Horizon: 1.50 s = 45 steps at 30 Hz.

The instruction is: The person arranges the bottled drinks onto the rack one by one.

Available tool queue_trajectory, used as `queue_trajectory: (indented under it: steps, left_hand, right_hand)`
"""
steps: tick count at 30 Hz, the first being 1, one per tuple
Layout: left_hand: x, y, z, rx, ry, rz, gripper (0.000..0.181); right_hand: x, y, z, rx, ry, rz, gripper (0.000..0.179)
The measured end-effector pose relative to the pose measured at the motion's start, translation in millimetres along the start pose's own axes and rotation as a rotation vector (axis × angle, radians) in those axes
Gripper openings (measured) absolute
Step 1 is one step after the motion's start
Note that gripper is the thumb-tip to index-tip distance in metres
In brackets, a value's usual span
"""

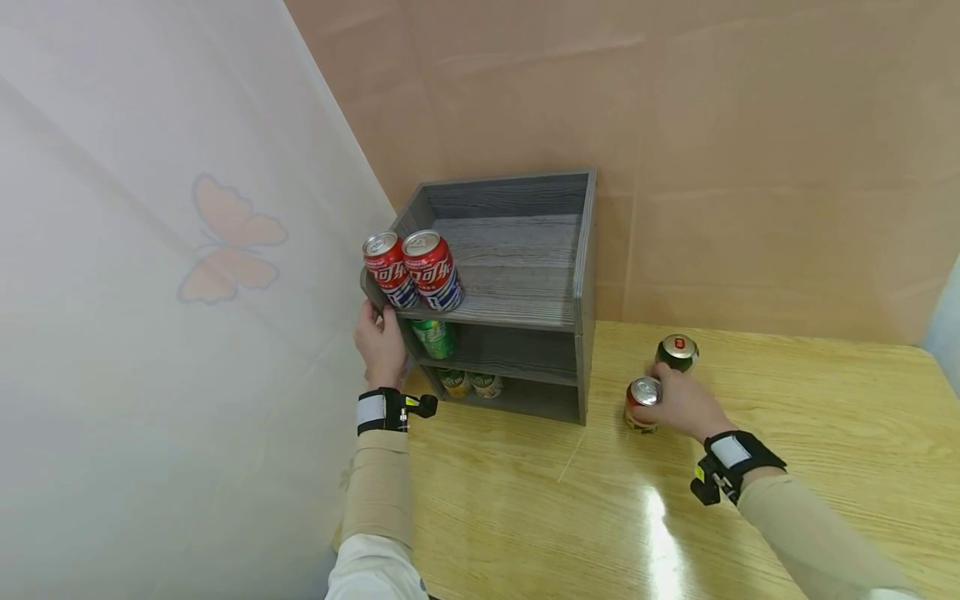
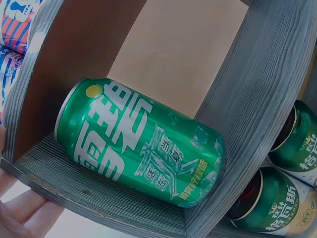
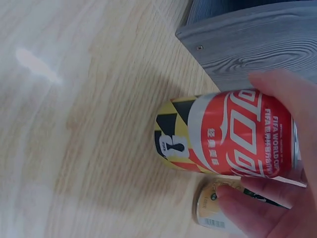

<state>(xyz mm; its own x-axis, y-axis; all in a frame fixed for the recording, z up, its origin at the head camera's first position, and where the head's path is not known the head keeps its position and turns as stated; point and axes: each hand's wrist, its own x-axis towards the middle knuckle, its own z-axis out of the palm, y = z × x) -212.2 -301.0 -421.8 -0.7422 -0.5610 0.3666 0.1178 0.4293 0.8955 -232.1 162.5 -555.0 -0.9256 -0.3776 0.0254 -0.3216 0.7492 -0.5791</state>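
Observation:
My right hand grips a red cola can near its top, thumb on one side and fingers on the other. The can's lower part is yellow and black, close over the table. Right behind it stands a dark-topped can, whose pale yellow side shows beside my fingers in the right wrist view. At the left front of the grey wooden shelf, my left hand holds the edge of the side panel. Close to that hand, a green soda can sits on the middle level.
Two red and blue cola cans stand on the shelf's top level at the left front. Two green-and-cream cans are on the bottom level. A white curtain-like sheet hangs along the left; the wooden table extends right.

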Motion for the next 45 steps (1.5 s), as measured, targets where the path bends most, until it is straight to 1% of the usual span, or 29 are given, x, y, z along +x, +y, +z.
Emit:
queue_trajectory:
  steps: [2,6,8,10,16,20,27,35,45]
  left_hand:
    - [-0.3,0.1,-0.1,-0.002,0.000,-0.001,0.033]
    - [-1.2,0.0,-0.5,0.002,0.006,0.002,0.031]
    - [-1.0,-0.3,-0.5,0.003,0.008,0.005,0.031]
    - [-0.9,-0.7,-0.4,0.001,0.009,0.005,0.031]
    - [-0.4,-0.7,0.2,0.007,0.009,0.002,0.032]
    - [-1.0,0.3,0.1,0.004,0.004,-0.002,0.033]
    - [-1.6,1.0,0.1,0.008,0.011,-0.008,0.033]
    - [-0.6,0.6,0.3,-0.004,0.005,0.010,0.033]
    - [0.9,-1.0,1.4,-0.004,0.005,0.006,0.033]
  right_hand:
    - [-0.5,2,4,0.026,0.003,-0.028,0.075]
    - [-1.3,7,10,0.088,0.000,-0.114,0.069]
    - [-1.7,9,12,0.106,0.002,-0.142,0.068]
    - [-2.0,10,13,0.115,0.011,-0.148,0.066]
    - [-4.0,9,13,0.121,0.023,-0.122,0.064]
    - [-8.0,6,14,0.123,0.056,-0.115,0.062]
    - [-15.0,5,19,0.126,0.082,-0.099,0.066]
    - [-20.5,6,25,0.098,0.128,-0.101,0.070]
    - [-26.9,5,31,0.081,0.148,-0.069,0.070]
